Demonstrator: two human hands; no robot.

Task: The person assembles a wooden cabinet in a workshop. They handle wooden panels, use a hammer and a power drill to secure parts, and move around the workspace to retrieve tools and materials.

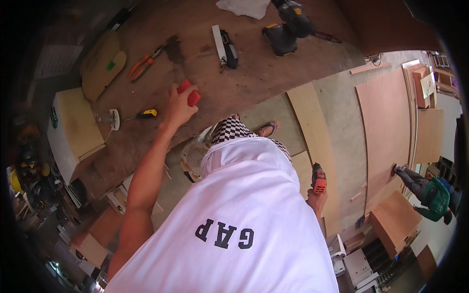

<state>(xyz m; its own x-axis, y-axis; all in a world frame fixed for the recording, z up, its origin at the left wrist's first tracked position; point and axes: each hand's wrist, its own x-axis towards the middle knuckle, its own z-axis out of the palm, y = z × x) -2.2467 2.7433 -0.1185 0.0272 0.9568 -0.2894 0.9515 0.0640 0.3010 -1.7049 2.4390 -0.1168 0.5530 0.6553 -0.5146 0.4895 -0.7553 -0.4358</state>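
Note:
Over the brown workbench (205,90), my left hand (181,108) is closed on a small red block-like object (189,94); its exact kind does not show. Down at my right side, away from the bench, my right hand (317,199) grips a red and black cordless drill (319,180) that points forward. Pliers with orange handles (140,67) lie on the bench just beyond my left hand. Closer to my left wrist rests a screwdriver with a yellow and black handle (146,114).
Further back on the bench are a black folding tool (228,50) beside a white strip (218,46), plus a black power tool (288,27). A pale wooden box (80,122) stands at left. Plywood sheets (386,132) lean at right, near another person in green (435,198).

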